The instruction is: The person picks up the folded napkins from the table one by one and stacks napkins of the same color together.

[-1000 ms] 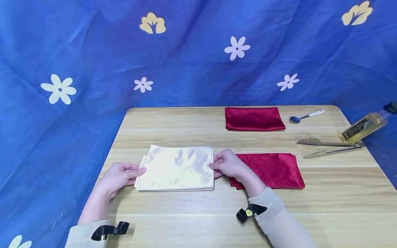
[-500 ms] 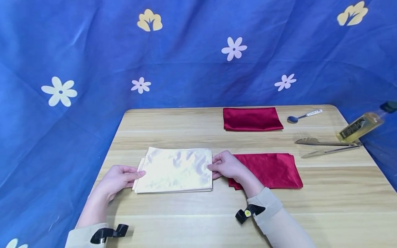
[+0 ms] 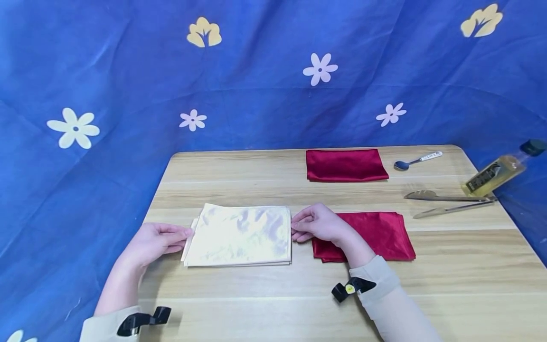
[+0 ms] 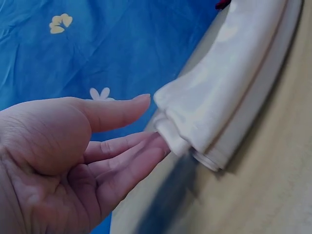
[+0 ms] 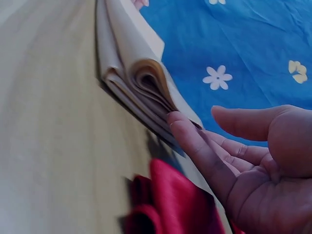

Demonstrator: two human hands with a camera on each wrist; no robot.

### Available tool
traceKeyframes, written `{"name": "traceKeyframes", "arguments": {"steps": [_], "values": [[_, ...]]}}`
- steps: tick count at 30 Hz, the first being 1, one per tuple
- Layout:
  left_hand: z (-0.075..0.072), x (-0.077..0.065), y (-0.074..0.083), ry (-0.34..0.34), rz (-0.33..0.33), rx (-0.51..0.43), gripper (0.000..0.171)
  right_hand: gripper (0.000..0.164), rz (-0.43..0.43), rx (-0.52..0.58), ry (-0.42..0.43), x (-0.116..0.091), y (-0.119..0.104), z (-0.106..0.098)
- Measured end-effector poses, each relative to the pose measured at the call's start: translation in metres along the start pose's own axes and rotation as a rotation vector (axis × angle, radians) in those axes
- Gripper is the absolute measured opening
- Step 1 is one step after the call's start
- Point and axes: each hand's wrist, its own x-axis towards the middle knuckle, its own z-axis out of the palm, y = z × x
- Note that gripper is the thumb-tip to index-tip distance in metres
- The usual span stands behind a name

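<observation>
A folded white satin cloth lies flat on the table, its layered folds showing at the edge in the right wrist view. At its left edge is my left hand. In the left wrist view that hand's thumb stands off the cloth, while the fingertips are right at the lower layers. Against the opposite edge, my right hand has its fingers extended to the folds and its thumb raised away. A folded red satin cloth lies just right of this hand, partly covered by the forearm.
Farther back lies another folded red cloth, with a spoon beside it. Metal tongs and a bottle of yellowish liquid are at the right edge of the wooden table. A blue flowered curtain hangs behind.
Both hands have loosened from the white cloth's edges: the left has drawn slightly left, the right slightly right. The cloth stays folded on the table. The head view has shifted a little.
</observation>
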Motion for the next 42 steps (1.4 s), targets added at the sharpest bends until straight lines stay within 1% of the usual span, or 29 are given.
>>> {"name": "traceKeyframes", "arguments": {"steps": [6, 9, 14, 17, 23, 27, 30, 34, 38, 42], "values": [[-0.004, 0.001, 0.016, 0.02, 0.054, 0.026, 0.044, 0.032, -0.026, 0.011, 0.0, -0.008, -0.006, -0.016], [-0.004, 0.001, 0.024, 0.037, 0.073, 0.021, 0.042, 0.036, -0.037, 0.008, 0.01, -0.012, -0.009, -0.023], [0.001, 0.003, 0.039, 0.038, 0.095, 0.0, 0.044, 0.039, -0.074, 0.015, 0.026, -0.02, -0.013, -0.037], [0.007, 0.006, 0.048, 0.024, 0.111, -0.005, 0.046, 0.038, -0.101, 0.027, 0.04, -0.024, -0.016, -0.045], [0.025, 0.015, 0.061, -0.007, 0.132, -0.036, 0.047, 0.039, -0.135, 0.035, 0.065, -0.032, -0.023, -0.06], [0.035, 0.021, 0.07, -0.021, 0.146, -0.023, 0.045, 0.041, -0.154, 0.022, 0.079, -0.041, -0.025, -0.073], [0.041, 0.024, 0.077, -0.019, 0.158, -0.016, 0.045, 0.041, -0.172, 0.008, 0.092, -0.048, -0.026, -0.084], [0.051, 0.027, 0.088, -0.022, 0.167, -0.05, 0.048, 0.039, -0.189, -0.018, 0.124, -0.058, -0.027, -0.1], [0.06, 0.033, 0.096, -0.037, 0.178, -0.098, 0.048, 0.036, -0.188, -0.019, 0.154, -0.066, -0.03, -0.116], [0.07, 0.041, 0.102, -0.044, 0.19, -0.118, 0.045, 0.036, -0.157, 0.001, 0.177, -0.076, -0.037, -0.13]]}}
